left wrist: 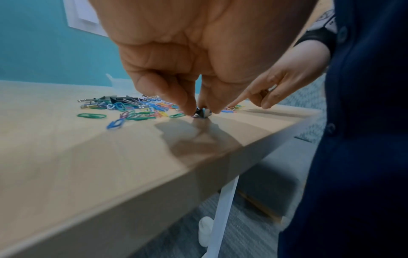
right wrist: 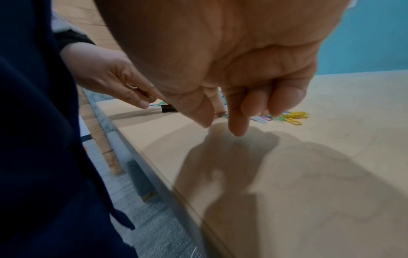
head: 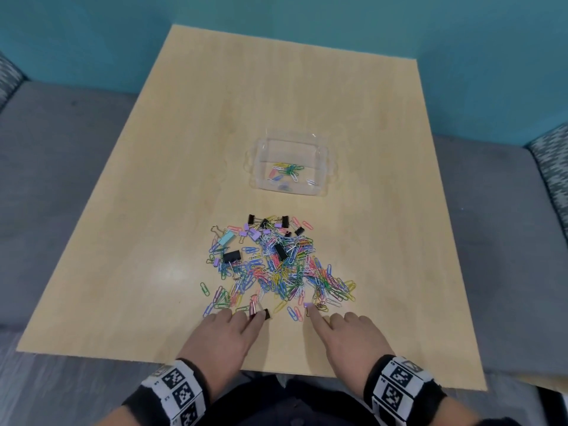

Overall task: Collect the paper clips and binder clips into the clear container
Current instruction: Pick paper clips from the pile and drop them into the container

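A clear container (head: 322,155) stands mid-table with several coloured paper clips in it. Nearer me lies a wide pile of paper clips and binder clips (head: 276,265). My left hand (head: 261,316) is at the pile's near edge and pinches a small black binder clip (left wrist: 202,113) between thumb and fingertip, with the clip still on the table. My right hand (head: 310,312) has its index finger stretched out, its tip touching a small purple binder clip (head: 307,305); its other fingers (right wrist: 284,97) hang loosely curled and hold nothing.
The wooden table (head: 384,241) has its front edge just under my wrists. A grey bench (head: 61,179) and a teal wall run behind and beside it. Yellow paper clips (right wrist: 294,116) lie at the pile's right end.
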Tool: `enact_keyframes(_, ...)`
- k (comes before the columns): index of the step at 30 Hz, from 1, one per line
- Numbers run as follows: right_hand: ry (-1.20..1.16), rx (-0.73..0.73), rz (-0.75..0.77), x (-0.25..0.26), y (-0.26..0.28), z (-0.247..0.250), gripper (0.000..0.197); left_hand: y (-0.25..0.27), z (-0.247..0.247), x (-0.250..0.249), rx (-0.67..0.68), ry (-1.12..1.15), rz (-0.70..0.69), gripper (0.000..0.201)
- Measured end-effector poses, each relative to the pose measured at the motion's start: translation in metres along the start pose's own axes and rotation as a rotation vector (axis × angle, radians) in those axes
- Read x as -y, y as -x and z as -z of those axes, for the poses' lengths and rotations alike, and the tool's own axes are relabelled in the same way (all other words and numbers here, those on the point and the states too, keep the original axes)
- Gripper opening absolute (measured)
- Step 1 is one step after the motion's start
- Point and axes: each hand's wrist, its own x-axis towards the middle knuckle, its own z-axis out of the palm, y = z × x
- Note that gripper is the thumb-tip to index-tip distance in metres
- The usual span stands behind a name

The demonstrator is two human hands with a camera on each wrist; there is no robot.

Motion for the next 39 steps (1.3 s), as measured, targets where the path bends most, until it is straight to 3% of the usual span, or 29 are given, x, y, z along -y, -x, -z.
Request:
enact_keyframes(2, 0.017, 0.005, 0.040, -0.004, 0.006, 0.003, 0.089, 0.008, -0.003, 0.004, -0.010, -0.022, -0.029, 0.066)
enact_keyframes(6, 0.016, 0.069, 0.042, -0.015, 0.014, 0.015, 0.093, 0.022, -0.008, 0.018, 0.013, -0.070, -0.095, 0.092)
enact_keyframes(11, 0.027, 0.107, 0.065, -0.016, 0.016, 0.012, 0.091, 0.030, -0.008, 0.019, -0.004, -0.039, -0.099, 0.100)
enact_keyframes(16, 0.001, 0.088, 0.099, -0.013, 0.016, -0.003, 0.088, 0.031, -0.018, 0.008, -0.052, -0.011, -0.136, 0.071)
enact_keyframes(19, 0.020, -0.052, 0.093, -0.011, 0.013, -0.008, 0.086, 0.024, -0.017, -0.004, -0.035, 0.090, -0.037, 0.051)
enact_keyframes(22, -0.149, -0.221, 0.011, -0.001, 0.004, -0.010, 0.043, 0.009, -0.010, -0.016, 0.032, 0.270, 0.175, 0.037)
enact_keyframes(24, -0.307, -0.249, -0.126, 0.005, -0.005, -0.003, 0.028, -0.004, -0.006, -0.023, 0.064, 0.299, 0.268, 0.039)
enact_keyframes(28, -0.469, -0.191, -0.279, 0.011, -0.027, 0.005, 0.026, -0.021, 0.001, -0.028, 0.127, 0.344, 0.371, 0.031)
enact_keyframes(32, -0.476, -0.203, -0.235, 0.011, -0.040, 0.005, 0.011, -0.022, 0.005, -0.022, 0.059, 0.543, 0.414, 0.025)
enact_keyframes(39, -0.438, -0.203, -0.107, 0.010, -0.041, 0.003, 0.007, -0.009, 0.013, 0.019, -0.184, 0.859, 0.529, 0.026)
